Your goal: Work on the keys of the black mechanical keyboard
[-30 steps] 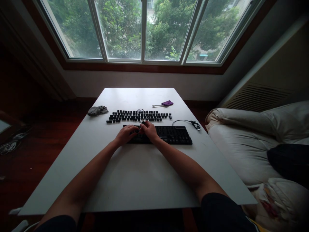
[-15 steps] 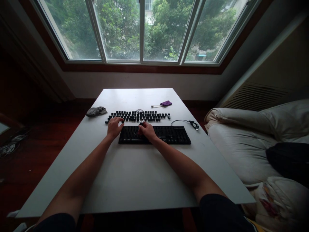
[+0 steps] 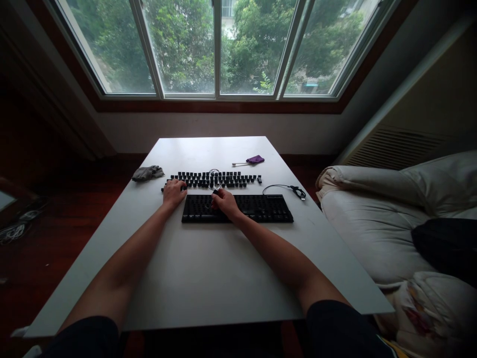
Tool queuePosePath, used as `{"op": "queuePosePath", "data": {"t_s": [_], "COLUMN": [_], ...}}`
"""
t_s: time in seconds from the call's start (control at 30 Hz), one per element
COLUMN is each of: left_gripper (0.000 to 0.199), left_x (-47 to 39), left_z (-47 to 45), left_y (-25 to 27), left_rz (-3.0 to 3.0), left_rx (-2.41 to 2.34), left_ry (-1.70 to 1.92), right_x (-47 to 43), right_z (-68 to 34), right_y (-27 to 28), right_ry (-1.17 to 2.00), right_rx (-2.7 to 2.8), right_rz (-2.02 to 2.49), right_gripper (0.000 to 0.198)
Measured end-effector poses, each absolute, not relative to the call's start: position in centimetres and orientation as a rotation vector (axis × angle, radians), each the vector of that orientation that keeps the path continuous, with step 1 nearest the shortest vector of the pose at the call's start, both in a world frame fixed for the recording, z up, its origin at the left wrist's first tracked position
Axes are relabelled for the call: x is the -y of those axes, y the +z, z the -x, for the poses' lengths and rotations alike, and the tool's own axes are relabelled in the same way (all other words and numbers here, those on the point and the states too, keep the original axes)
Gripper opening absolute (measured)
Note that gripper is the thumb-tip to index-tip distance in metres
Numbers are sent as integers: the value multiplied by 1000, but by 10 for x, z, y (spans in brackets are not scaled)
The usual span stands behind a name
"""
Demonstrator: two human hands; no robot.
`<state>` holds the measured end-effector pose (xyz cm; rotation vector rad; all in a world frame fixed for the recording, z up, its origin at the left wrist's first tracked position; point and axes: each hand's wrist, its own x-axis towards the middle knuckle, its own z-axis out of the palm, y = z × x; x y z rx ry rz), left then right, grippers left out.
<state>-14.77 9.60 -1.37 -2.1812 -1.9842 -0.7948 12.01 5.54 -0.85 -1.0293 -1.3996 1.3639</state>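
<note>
A black keyboard lies flat on the white table. Behind it, small black keycaps stand in several rows. My left hand is at the left end of these rows, thumb and fingers pinched around a keycap. Over the left half of the keyboard, my right hand is closed on a small dark tool with thin wire, seemingly a keycap puller. Its lower part is hidden by the fingers.
A grey crumpled cloth lies at the table's left edge. Toward the back is a purple pouch with a thin stick beside it. The keyboard's cable is bundled at the right. A pale sofa stands right of the table.
My left hand has moved slightly left and back with the keycap, closer to the rows. My right hand stays over the keyboard, and the tool in it has tilted a little.
</note>
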Motion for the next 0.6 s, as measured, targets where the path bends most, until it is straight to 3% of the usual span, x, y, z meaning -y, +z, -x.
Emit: {"op": "queuePosePath", "data": {"t_s": [0.6], "left_gripper": [22], "left_x": [-95], "left_z": [153], "left_y": [-16], "left_rz": [2197], "left_rx": [1933], "left_ry": [-689], "right_x": [-54], "right_z": [-120], "right_y": [-7], "right_ry": [1330], "right_rx": [1432], "right_rz": [1075], "right_gripper": [14]}}
